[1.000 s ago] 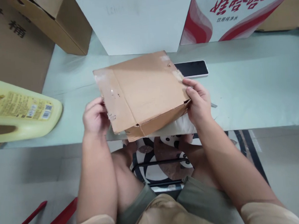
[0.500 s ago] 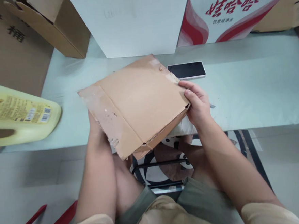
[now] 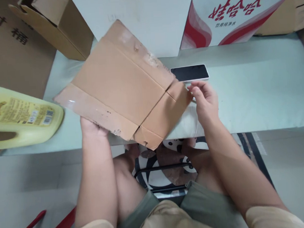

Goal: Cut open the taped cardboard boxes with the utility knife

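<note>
A worn brown cardboard box (image 3: 118,74), folded flat with creased flaps, is tilted above the table's front edge. Torn, peeled patches run along two of its sides. My left hand (image 3: 93,128) supports it from below at the lower left edge, its fingers mostly hidden beneath. At the right corner, the curled fingers of my right hand (image 3: 205,96) pinch the edge of the side flap (image 3: 164,109). Something small and silvery shows beside those fingers, too little of it to name. Just behind the box lies a phone (image 3: 190,73) with a dark screen.
A yellow jug (image 3: 37,116) lies at the left on the pale green table (image 3: 249,96). Along the back stand a brown carton (image 3: 70,33), a white box (image 3: 150,20) and a red-and-white box (image 3: 229,21). Red bars (image 3: 58,224) are at the lower left.
The cardboard box has risen and shifted left, its far corner turning up over the white box. The side flap has swung outward into view. My right hand has moved slightly right, fingers more curled.
</note>
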A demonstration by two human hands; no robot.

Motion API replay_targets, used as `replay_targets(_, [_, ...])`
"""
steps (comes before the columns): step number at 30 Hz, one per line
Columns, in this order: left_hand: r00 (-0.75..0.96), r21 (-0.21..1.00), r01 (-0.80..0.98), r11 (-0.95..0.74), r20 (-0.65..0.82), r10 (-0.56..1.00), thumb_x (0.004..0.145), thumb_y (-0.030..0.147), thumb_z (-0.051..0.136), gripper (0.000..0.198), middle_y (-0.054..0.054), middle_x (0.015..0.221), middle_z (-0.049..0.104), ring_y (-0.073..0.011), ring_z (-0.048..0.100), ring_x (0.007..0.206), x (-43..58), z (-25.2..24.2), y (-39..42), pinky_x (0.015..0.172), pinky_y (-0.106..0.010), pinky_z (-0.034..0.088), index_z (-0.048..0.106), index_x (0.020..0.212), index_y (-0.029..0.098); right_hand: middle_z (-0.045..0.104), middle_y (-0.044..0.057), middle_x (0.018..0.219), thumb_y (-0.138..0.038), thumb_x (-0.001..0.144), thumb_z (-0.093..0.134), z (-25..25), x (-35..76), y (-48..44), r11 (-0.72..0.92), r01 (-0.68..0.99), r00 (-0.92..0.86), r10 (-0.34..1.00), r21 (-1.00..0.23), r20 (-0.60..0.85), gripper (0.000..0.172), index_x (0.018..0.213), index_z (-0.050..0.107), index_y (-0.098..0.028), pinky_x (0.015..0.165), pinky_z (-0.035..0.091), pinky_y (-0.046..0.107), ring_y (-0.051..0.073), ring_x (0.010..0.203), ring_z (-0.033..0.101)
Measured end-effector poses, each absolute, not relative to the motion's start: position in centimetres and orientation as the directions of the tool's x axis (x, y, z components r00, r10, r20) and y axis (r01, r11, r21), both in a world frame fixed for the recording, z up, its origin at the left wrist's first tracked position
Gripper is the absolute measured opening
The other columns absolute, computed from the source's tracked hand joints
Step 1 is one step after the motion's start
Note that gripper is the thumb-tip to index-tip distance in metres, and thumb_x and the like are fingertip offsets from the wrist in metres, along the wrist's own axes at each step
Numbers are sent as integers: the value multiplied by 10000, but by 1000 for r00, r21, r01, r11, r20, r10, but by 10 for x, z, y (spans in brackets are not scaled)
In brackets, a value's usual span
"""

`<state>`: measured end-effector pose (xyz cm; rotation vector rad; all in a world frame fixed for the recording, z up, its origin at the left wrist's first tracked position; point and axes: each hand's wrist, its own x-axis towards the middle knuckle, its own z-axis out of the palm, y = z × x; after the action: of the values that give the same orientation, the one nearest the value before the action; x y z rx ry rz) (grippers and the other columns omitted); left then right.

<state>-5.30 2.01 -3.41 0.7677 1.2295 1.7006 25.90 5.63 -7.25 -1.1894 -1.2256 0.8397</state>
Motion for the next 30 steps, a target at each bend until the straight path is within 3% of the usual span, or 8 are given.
replay_targets(4, [-479, 945, -284, -164, 9, 878, 866, 648, 611, 386, -16, 916, 807, -282, 688, 1147, -59, -39, 24, 1051, -476, 576, 734, 999, 306, 690, 60, 1135, -689, 710, 803, -83, 255, 61, 67, -36, 195, 979, -997, 59, 614, 1127, 629, -273, 775, 594, 333, 201, 981, 695])
replay_targets(9, [-451, 928, -317, -195, 34, 892, 883, 552, 622, 329, -51, 954, 796, -275, 671, 1195, -59, -40, 27, 1092, -450, 530, 691, 1010, 256, 633, -16, 659, -677, 603, 881, -66, 243, 44, -336, -213, -303, 916, -917, -265, 563, 820, 652, -210, 401, 419, 226, 97, 485, 524])
replay_targets(12, [-410, 856, -440, -271, 77, 909, 969, 515, 466, 363, -62, 1086, 793, -254, 634, 1264, -58, -37, 24, 1134, -429, 485, 675, 1048, 229, 624, -39, 604, -614, 553, 937, -51, 235, 34, -368, -249, -340, 899, -896, -275, 542, 762, 661, -197, 321, 295, 195, 49, 403, 403])
replay_targets(16, [-374, 692, -685, -230, -63, 925, 1031, 595, 147, 625, -25, 1065, 783, -189, 658, 1159, -53, -27, 20, 1019, -371, 495, 648, 1035, 220, 665, -36, 681, -593, 526, 963, -32, 232, 28, -261, -377, -187, 961, -889, -203, 564, 794, 681, -185, 314, 296, 186, 21, 408, 368])
replay_targets(19, [-416, 592, -777, -212, -231, 880, 980, 710, 160, 683, 7, 963, 776, -190, 682, 959, -45, -20, 25, 839, -373, 487, 641, 1028, 227, 595, -70, 630, -589, 581, 954, -18, 250, 21, -45, -435, 85, 992, -899, -91, 531, 806, 670, -202, 331, 350, 175, 20, 398, 381])
replay_targets(24, [-440, 564, -803, -192, -345, 829, 880, 837, 244, 731, 1, 736, 693, -189, 645, 717, -31, -13, 34, 706, -371, 453, 632, 916, 219, 542, -107, 594, -400, 489, 1031, -3, 345, -14, 329, -218, 687, 720, -919, 95, 518, 762, 621, -240, 353, 419, 148, 34, 427, 468])
replay_targets(27, [-442, 581, -798, -159, -386, 810, 888, 802, 250, 691, 9, 644, 619, -164, 571, 579, -27, -9, 34, 637, -354, 431, 603, 833, 211, 611, -60, 649, -302, 630, 971, 1, 408, -32, 263, 32, 829, 532, -964, 173, 386, 714, 599, -244, 361, 429, 163, 43, 431, 517])
replay_targets(30, [-438, 627, -769, -124, -376, 816, 922, 693, 266, 597, 8, 601, 567, -157, 513, 517, -23, -6, 32, 592, -341, 414, 589, 801, 206, 644, 0, 668, -452, 810, 844, 10, 449, -25, 99, 163, 859, 475, -982, 190, 319, 727, 599, -264, 345, 430, 241, 98, 428, 560])
